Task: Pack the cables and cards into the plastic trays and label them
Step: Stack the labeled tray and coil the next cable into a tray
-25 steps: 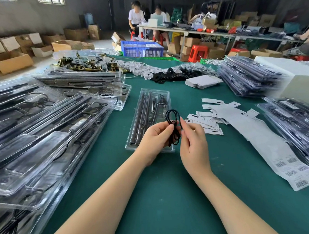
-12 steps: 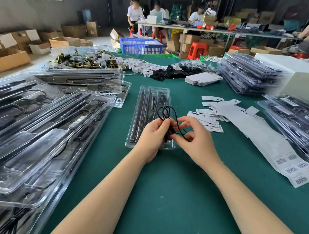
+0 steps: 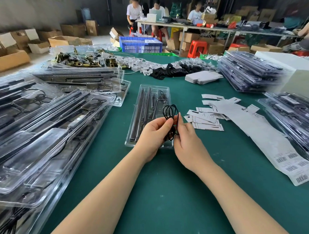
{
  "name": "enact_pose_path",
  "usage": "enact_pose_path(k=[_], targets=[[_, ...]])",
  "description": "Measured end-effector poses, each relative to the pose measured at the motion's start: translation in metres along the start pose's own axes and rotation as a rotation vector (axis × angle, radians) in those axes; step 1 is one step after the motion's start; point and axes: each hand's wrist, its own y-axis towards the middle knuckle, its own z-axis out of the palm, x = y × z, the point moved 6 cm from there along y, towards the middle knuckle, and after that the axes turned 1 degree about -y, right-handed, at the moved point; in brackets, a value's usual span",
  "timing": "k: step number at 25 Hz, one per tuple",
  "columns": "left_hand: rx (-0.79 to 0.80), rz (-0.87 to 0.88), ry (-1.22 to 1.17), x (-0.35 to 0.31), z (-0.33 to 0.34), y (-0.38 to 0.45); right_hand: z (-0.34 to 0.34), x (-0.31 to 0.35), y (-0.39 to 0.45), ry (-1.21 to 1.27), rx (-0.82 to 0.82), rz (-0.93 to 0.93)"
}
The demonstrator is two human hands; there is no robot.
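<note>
We hold a thin black cable (image 3: 171, 117) looped into a small bundle, up above the near end of a clear plastic tray (image 3: 131, 140). Our left hand (image 3: 154, 131) pinches the bundle with its thumb and curled fingers. Our right hand (image 3: 188, 143) pinches it from the other side, and the loops stick up between the two hands. The tray lies on the green worktop (image 3: 164, 197) and has long dark rods (image 3: 143, 112) in its slots.

Just to the right of the tray we see a loose pile of white cards (image 3: 206, 119). A long strip of barcode labels (image 3: 272, 150) runs from the cards toward the right edge. Stacks of filled clear trays (image 3: 34, 129) sit on our left, and more stacks (image 3: 249, 73) sit on our right. At the far side of the worktop are brass parts (image 3: 85, 60), small white pieces (image 3: 143, 65) and a heap of black pieces (image 3: 171, 71). Beyond that we see a blue crate (image 3: 141, 44).
</note>
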Motion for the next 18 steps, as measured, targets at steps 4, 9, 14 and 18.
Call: enact_pose_path(k=[4,9,14,18], targets=[[0.005,0.095,0.181,-0.002,0.005,-0.002,-0.002,0.0,-0.001,-0.096,0.037,0.007],[-0.029,0.09,0.153,-0.004,0.004,-0.003,0.003,0.003,-0.002,-0.105,0.086,-0.017],[-0.013,-0.01,-0.144,-0.003,-0.001,0.0,-0.001,-0.005,0.004,0.124,0.1,-0.024],[-0.021,-0.034,-0.215,-0.003,-0.004,0.0,-0.002,-0.009,0.006,0.19,0.096,-0.017]])
